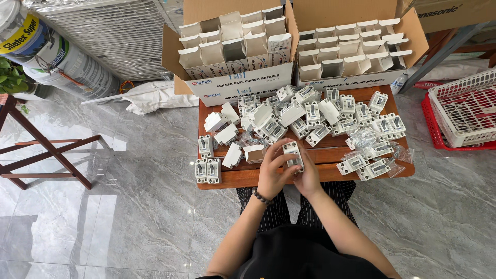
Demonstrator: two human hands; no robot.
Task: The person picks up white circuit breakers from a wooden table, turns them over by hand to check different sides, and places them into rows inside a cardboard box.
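You hold one white breaker (293, 154) over the front edge of the low wooden table (243, 178), about midway along it. Your left hand (272, 173) wraps it from the left with fingers curled around its side, and your right hand (309, 175) closes on it from the right and below; both hands grip the same piece.

As for progress, most of the work looks to be ahead of you. A loose heap of breakers (315, 116) covers the back and middle of the table, with more spread toward the right edge among small clear bags (364, 138). At the front left corner two breakers (207, 170) stand side by side, apart from the heap, and another stands just behind them. A few small white boxes (227, 129) lie near the left edge, some open.

Behind the back edge, two large cardboard cartons (240, 85) stand with flaps up, packed with rows of small boxes whose tops are open; whether those are filled or empty, the view does not show.
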